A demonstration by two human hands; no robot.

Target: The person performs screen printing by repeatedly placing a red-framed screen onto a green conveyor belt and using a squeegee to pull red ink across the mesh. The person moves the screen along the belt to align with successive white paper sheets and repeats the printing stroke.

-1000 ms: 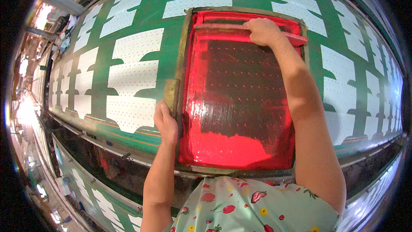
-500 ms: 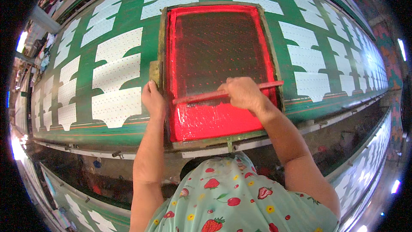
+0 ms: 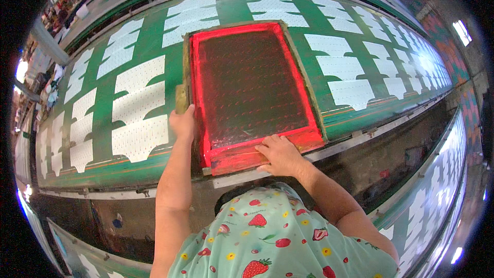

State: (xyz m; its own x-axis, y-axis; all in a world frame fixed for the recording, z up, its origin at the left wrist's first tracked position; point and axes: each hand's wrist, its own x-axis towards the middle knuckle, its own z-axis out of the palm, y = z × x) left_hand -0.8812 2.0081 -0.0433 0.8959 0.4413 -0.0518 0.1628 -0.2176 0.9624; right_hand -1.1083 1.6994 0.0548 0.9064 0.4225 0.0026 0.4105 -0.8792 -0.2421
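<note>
A screen-printing frame [image 3: 187,51] lies on the green table, its dark mesh [image 3: 252,82] bordered by red ink. Fixed along its left side is a short wooden handle [image 3: 182,99]. My left hand [image 3: 182,123] is closed round the lower end of that handle, its fingers partly hidden. A red-stained squeegee [image 3: 234,158] rests tilted across the near end of the screen. My right hand [image 3: 280,155] grips the squeegee near its middle, fingers over the top and thumb on the near side.
White cut fabric pieces [image 3: 139,108] with small dots lie in rows to the left. Plainer white pieces [image 3: 345,80] lie to the right. A metal rail [image 3: 355,139] runs along the table's near edge. Another table with white pieces [image 3: 437,185] stands at the lower right.
The squeegee has come toward me to the near end, and the pool of red ink no longer shows. My right hand has moved nearer with it; my left hand stays at the frame's left side.
</note>
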